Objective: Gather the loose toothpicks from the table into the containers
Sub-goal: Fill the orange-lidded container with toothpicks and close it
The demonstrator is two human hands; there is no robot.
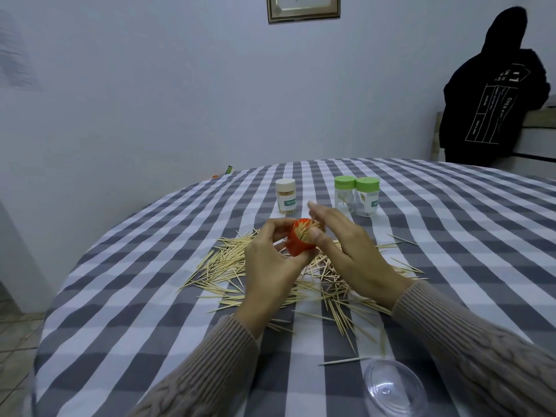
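An orange cup (298, 240), tilted with its mouth toward the camera and already crowded with toothpick tips, is held just above the table (451, 212) by the left hand (270, 260), whose fingers are curled round its side. The right hand (346, 248) is raised at the cup's mouth with fingers extended and relaxed; its thumb lies against the rim, and whether any toothpicks are pinched under it cannot be told.

The loose toothpicks (228, 266) are spread in a wide heap beneath and around both hands, so most of the gathering is judged still to be done. Three lidded jars stand well behind the heap: a white-lidded jar (285, 195), apparently full, and two green-lidded jars (356, 195), touching each other and almost empty. A clear lid (394, 386) lies at the near edge.

The step in hand is judged to be the settling of a bundle into the cup. It would be done well if the cup were kept steady and tipped only slightly, the sticks aligned in parallel before being slid in, and the ends tapped level with flat fingers. Small bundles are to be preferred, since the cup looks nearly full and forced sticks may splay or spill back onto the heap. A green-lidded jar would probably be needed next.
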